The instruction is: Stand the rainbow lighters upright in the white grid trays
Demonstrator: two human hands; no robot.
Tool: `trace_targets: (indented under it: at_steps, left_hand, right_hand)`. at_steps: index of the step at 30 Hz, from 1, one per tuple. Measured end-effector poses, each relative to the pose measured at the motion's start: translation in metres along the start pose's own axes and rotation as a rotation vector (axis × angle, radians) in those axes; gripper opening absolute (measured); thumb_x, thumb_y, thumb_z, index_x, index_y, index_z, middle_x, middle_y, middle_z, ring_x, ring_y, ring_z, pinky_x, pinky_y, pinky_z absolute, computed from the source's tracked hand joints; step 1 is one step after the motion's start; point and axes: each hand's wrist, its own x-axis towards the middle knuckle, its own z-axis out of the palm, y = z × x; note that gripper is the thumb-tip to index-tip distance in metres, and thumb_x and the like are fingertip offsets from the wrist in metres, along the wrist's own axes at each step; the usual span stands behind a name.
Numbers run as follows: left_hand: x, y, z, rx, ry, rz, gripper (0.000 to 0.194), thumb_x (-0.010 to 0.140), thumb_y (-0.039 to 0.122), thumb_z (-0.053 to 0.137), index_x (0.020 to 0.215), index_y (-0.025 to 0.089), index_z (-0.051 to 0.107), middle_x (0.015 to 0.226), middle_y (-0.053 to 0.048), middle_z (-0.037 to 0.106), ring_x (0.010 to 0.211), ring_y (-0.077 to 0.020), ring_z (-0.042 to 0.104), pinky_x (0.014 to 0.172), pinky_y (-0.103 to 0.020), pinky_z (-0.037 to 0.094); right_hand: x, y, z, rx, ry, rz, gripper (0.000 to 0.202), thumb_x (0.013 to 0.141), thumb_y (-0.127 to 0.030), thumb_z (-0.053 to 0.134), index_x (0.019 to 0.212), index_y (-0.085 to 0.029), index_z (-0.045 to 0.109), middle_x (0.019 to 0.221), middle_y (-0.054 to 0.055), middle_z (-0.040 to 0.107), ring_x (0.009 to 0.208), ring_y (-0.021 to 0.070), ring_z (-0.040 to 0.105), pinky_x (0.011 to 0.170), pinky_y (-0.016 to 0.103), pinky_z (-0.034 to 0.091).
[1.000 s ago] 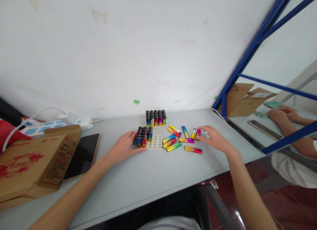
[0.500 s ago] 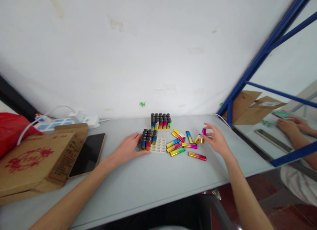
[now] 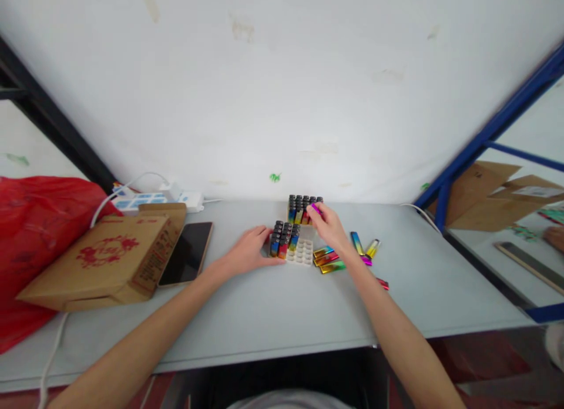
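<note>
The white wall [image 3: 282,91] rises behind the white tray [image 3: 305,253], which sits on the grey tabletop [image 3: 247,321]. Well to the tray's left bulges a red bag [image 3: 66,197]; nearer it, a printed carton [image 3: 106,250] and then a phone [image 3: 185,253] lie flat, perhaps pushed aside to leave elbow room.

At the tray's left end is the left hand [image 3: 252,250], thumb along the near edge and fingers curled round the far side, closed about that end, probably so the tray will not slide or its load tip. Past the tray's far right corner, the right hand [image 3: 326,225] hangs above the tabletop, thumb and fingertips pinching.

Behind the tray a block of lighters [image 3: 297,204] stands packed upright. Upright lighters [image 3: 284,238] fill the tray's left part, each held straight by its socket; the bare sockets lie rightward. Right of the tray, loose lighters [image 3: 330,261] lie scattered, seemingly within the right hand's easy reach.

Smallest is the purple lighter [image 3: 315,208] in that pinch, beyond the tray; whether it touches the rear block I cannot tell.
</note>
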Motion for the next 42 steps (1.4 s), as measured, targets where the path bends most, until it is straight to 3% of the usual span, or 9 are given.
trace_targets:
  at_steps: [3,7,15,26,35,42]
  left_hand:
    - [0.000,0.000,0.000,-0.015,0.019,-0.005,0.066,0.073,0.079,0.081,0.102,0.021,0.068,0.104,-0.009,0.070,0.095,-0.0320,0.067,0.088,-0.043,0.055]
    - [0.000,0.000,0.001,-0.023,0.042,0.004,0.070,0.072,0.083,0.079,0.104,0.022,0.068,0.105,-0.009,0.068,0.097,-0.0319,0.066,0.091,-0.044,0.055]
    - [-0.001,-0.002,0.002,-0.014,0.028,-0.002,0.069,0.075,0.081,0.078,0.108,0.020,0.068,0.109,-0.010,0.068,0.100,-0.0330,0.067,0.093,-0.046,0.055]
    - [0.000,-0.004,0.001,0.004,0.006,0.010,0.068,0.077,0.084,0.074,0.104,0.022,0.066,0.105,-0.009,0.068,0.098,-0.0320,0.068,0.089,-0.043,0.055]
    - [-0.001,-0.003,0.000,-0.022,0.025,0.017,0.068,0.077,0.082,0.077,0.106,0.021,0.069,0.106,-0.010,0.069,0.097,-0.0321,0.068,0.090,-0.045,0.056]
    - [0.000,-0.005,0.001,-0.004,0.021,0.021,0.067,0.077,0.082,0.077,0.106,0.022,0.068,0.107,-0.009,0.069,0.098,-0.0320,0.068,0.091,-0.044,0.057]
  right_hand:
    - [-0.015,0.006,0.015,-0.203,0.074,-0.085,0.060,0.100,-0.073,0.053,0.068,-0.023,0.046,0.062,-0.004,0.042,0.062,0.0143,0.039,0.059,0.030,0.029]
    - [-0.032,0.002,0.018,-0.256,0.082,-0.105,0.062,0.097,-0.072,0.056,0.063,-0.024,0.038,0.059,-0.005,0.036,0.060,0.0131,0.036,0.059,0.030,0.025]
    - [-0.033,0.002,0.023,-0.257,0.182,-0.073,0.050,0.092,-0.059,0.052,0.059,-0.025,0.036,0.055,-0.005,0.035,0.055,0.0127,0.033,0.056,0.030,0.023]
    - [-0.036,-0.011,0.021,-0.264,0.118,-0.150,0.053,0.100,-0.063,0.053,0.067,-0.024,0.041,0.058,-0.006,0.041,0.058,0.0134,0.038,0.059,0.029,0.029]
    - [-0.033,-0.003,0.021,-0.305,0.204,-0.113,0.040,0.090,-0.049,0.051,0.061,-0.026,0.037,0.053,-0.005,0.035,0.055,0.0136,0.033,0.057,0.030,0.026]
    - [-0.035,-0.011,0.021,-0.284,0.224,-0.135,0.048,0.095,-0.058,0.053,0.064,-0.025,0.038,0.056,-0.005,0.037,0.058,0.0137,0.033,0.059,0.030,0.027]
